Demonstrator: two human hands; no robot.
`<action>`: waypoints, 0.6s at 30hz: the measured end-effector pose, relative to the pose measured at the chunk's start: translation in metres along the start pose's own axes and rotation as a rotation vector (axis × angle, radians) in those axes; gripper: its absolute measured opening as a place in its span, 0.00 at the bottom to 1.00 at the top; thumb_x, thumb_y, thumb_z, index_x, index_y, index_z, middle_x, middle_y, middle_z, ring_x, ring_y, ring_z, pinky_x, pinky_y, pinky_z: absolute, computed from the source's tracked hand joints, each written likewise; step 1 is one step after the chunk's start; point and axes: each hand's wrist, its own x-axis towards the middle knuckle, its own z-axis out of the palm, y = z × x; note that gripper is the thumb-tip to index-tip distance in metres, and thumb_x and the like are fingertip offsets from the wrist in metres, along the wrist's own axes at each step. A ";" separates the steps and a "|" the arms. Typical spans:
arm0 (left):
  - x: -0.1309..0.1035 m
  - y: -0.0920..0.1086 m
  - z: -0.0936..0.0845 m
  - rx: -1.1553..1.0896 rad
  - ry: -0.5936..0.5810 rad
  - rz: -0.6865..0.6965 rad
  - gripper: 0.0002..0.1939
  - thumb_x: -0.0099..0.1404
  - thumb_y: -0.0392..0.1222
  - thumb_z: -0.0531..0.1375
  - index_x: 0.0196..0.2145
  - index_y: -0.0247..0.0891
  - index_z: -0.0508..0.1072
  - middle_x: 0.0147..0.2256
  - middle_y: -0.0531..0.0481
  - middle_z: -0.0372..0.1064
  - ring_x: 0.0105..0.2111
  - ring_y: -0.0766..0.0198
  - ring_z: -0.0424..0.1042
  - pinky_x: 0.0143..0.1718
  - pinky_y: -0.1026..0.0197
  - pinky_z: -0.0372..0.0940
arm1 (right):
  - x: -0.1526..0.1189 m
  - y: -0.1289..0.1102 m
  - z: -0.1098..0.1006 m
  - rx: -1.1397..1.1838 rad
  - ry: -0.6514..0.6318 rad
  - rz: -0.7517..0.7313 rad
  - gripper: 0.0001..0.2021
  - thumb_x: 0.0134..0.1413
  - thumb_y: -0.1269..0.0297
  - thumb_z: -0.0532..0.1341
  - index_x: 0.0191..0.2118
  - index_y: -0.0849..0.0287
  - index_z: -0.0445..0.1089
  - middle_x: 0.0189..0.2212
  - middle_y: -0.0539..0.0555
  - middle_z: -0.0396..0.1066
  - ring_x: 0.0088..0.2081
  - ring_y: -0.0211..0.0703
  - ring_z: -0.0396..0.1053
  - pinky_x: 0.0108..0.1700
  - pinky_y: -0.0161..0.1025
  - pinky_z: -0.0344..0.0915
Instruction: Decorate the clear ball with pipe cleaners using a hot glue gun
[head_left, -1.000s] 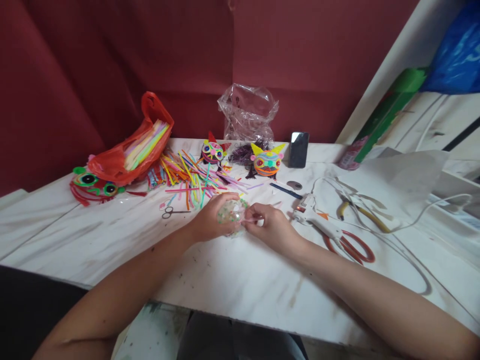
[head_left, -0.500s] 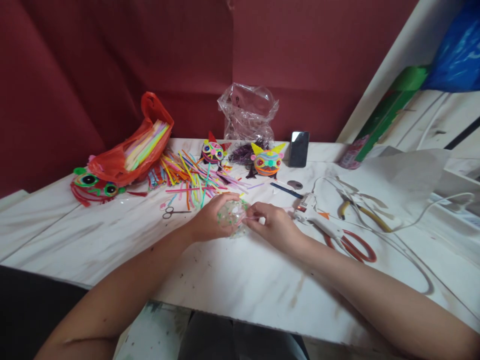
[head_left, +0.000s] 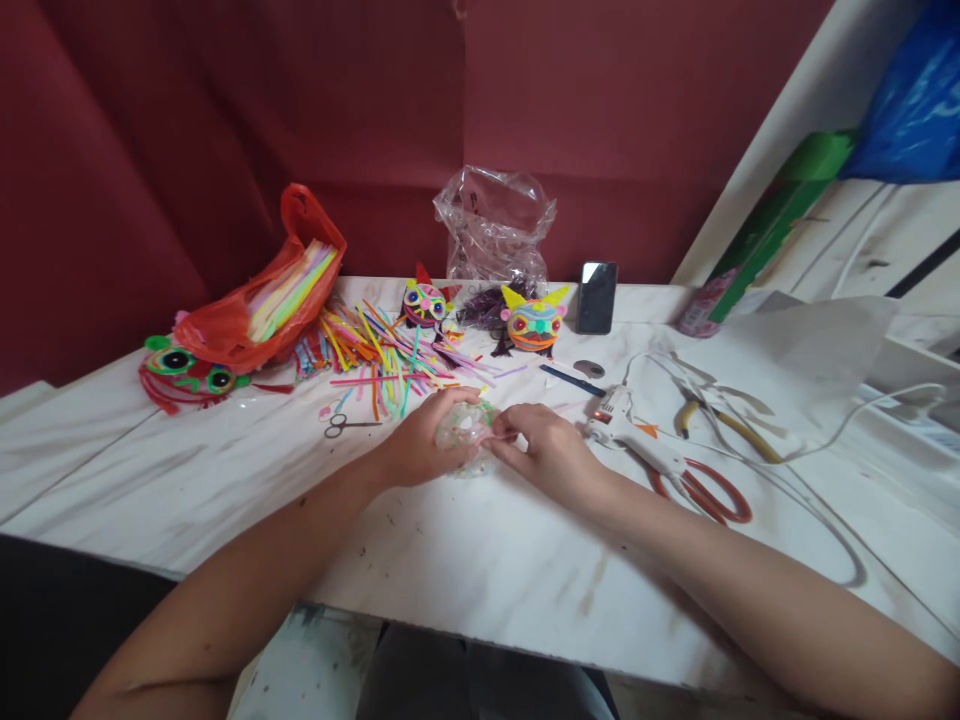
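In my left hand (head_left: 424, 443) is a clear, rounded plastic piece (head_left: 456, 432) with green specks, its fingers wrapped round the left side. My right hand (head_left: 541, 440) pinches a thin pink strip, apparently a pipe cleaner (head_left: 491, 437), against the piece's right side. The strip's far end is hidden by the fingers. To the left of my hands lie small scissors (head_left: 349, 426) and a heap of colourful pipe cleaners (head_left: 375, 350). A white glue gun (head_left: 619, 425) lies just right of my right hand.
Decorated animal heads (head_left: 534, 325) stand at the back beside a propped phone (head_left: 597, 298) and a clear plastic bag (head_left: 495, 225). A red bag (head_left: 247, 320) lies at left. Red-handled scissors (head_left: 716, 492), pliers (head_left: 731, 432) and a cable occupy the right.
My right hand has shifted slightly left, its fingertips closer against the clear piece. The piece has turned a little in my left hand.
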 end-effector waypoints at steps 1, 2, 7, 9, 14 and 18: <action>0.000 0.000 0.000 -0.004 0.000 -0.007 0.26 0.59 0.48 0.62 0.53 0.39 0.62 0.56 0.39 0.64 0.59 0.50 0.62 0.60 0.49 0.58 | 0.000 0.001 0.000 0.004 0.000 -0.027 0.05 0.57 0.69 0.60 0.30 0.58 0.67 0.25 0.53 0.73 0.29 0.42 0.70 0.35 0.37 0.65; 0.000 0.001 0.000 -0.009 0.000 -0.015 0.26 0.60 0.48 0.62 0.53 0.39 0.62 0.56 0.39 0.64 0.58 0.50 0.63 0.60 0.49 0.59 | 0.000 0.002 0.000 0.009 0.000 -0.052 0.04 0.57 0.70 0.59 0.30 0.58 0.68 0.26 0.54 0.73 0.30 0.43 0.70 0.36 0.38 0.65; 0.000 0.003 -0.001 -0.007 0.003 -0.014 0.24 0.61 0.47 0.61 0.52 0.39 0.63 0.54 0.40 0.65 0.58 0.51 0.63 0.60 0.49 0.58 | 0.001 0.004 -0.001 0.006 0.012 -0.066 0.04 0.57 0.71 0.58 0.31 0.59 0.69 0.27 0.55 0.74 0.31 0.44 0.71 0.36 0.39 0.66; 0.000 0.002 -0.001 -0.009 0.003 -0.001 0.24 0.61 0.47 0.61 0.52 0.39 0.63 0.54 0.40 0.65 0.58 0.51 0.63 0.60 0.49 0.58 | 0.001 0.003 -0.001 0.008 0.002 -0.032 0.04 0.56 0.72 0.59 0.31 0.58 0.69 0.27 0.55 0.74 0.30 0.44 0.71 0.35 0.38 0.66; 0.000 -0.001 0.000 -0.026 -0.001 0.029 0.23 0.60 0.46 0.62 0.51 0.39 0.63 0.54 0.40 0.64 0.58 0.52 0.63 0.60 0.50 0.58 | 0.000 0.000 0.000 0.027 -0.022 0.059 0.04 0.54 0.71 0.60 0.30 0.58 0.68 0.26 0.53 0.74 0.29 0.43 0.71 0.34 0.37 0.65; 0.000 0.001 0.001 0.004 0.031 0.031 0.22 0.58 0.48 0.63 0.47 0.38 0.63 0.53 0.39 0.62 0.57 0.50 0.62 0.59 0.49 0.58 | 0.001 -0.002 -0.001 0.045 -0.028 0.060 0.03 0.54 0.70 0.61 0.29 0.58 0.68 0.25 0.52 0.73 0.28 0.41 0.71 0.33 0.36 0.64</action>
